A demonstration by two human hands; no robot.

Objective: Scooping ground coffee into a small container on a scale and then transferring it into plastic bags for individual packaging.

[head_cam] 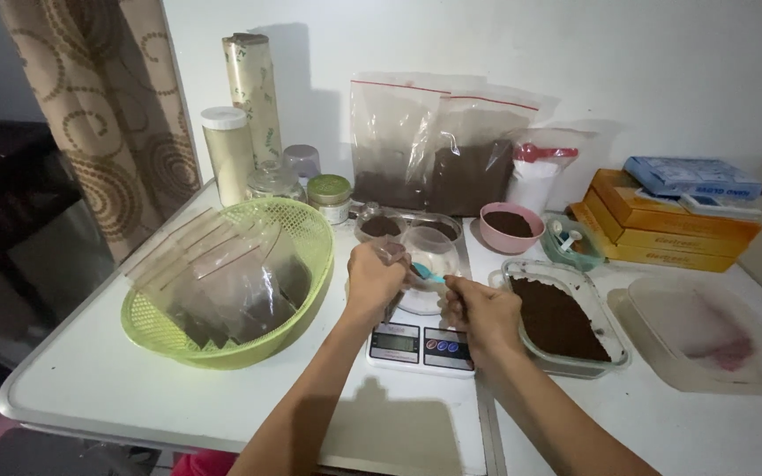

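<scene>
Glossy clear plastic bag [392, 256]; perforated plastic basket [306, 231]; smooth matt table [99, 370]

Counts on my bench [134, 370]

I see two big bags of brown powder [394, 145], three stacked orange boxes [663, 225], one green basket [306, 225], one scale [421, 345], one pink bowl [509, 227].

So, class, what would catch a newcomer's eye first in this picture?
Probably the two hands at centre: the left hand grips a small clear bag over the digital scale, the right hand holding a blue scoop. Left of them sits a lime-green basket of filled bags.
</scene>
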